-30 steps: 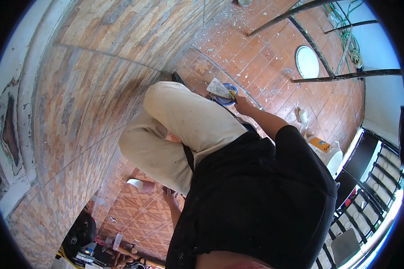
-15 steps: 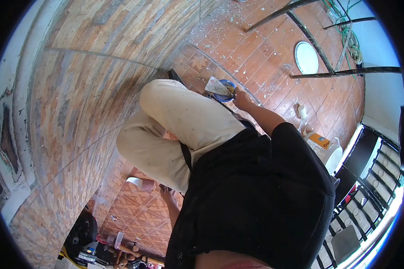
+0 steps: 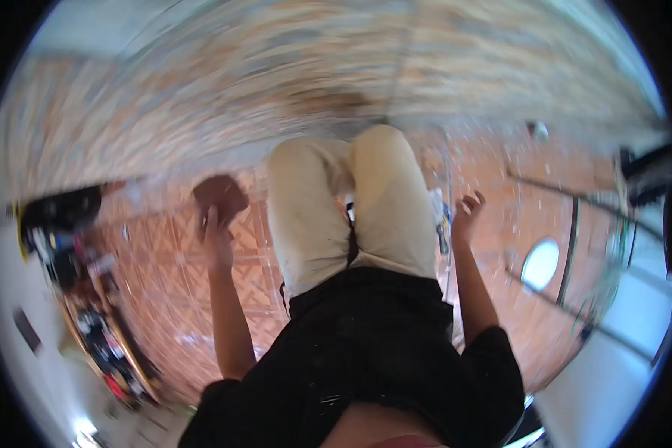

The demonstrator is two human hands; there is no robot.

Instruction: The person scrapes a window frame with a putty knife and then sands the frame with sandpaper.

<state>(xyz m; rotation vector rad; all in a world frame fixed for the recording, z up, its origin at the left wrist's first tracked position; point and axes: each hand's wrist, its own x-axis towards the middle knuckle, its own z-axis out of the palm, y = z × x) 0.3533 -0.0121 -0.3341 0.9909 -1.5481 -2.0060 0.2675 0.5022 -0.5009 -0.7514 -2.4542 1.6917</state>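
My left hand (image 3: 215,233) is out to the left of my knees, closed on a dark reddish-brown flat piece (image 3: 222,196), perhaps sandpaper. To the right of my legs, my right hand (image 3: 467,215) is empty with its fingers apart, raised over the tiled floor. Between that hand and my right leg, a scraper (image 3: 443,237) is partly visible. The blue bowl beside it is mostly hidden by my leg. Motion blurs much of the view.
A stone-patterned wall (image 3: 276,97) rises in front of my knees. Dark metal legs (image 3: 571,246) and a round white object (image 3: 540,264) are at the right. Tools and clutter (image 3: 101,328) lie along the left. Green hose (image 3: 612,276) hangs at far right.
The view has swung round to face the wall squarely. My right hand has let go of the scraper and come away from the bowl. My left hand has lifted the reddish-brown piece.
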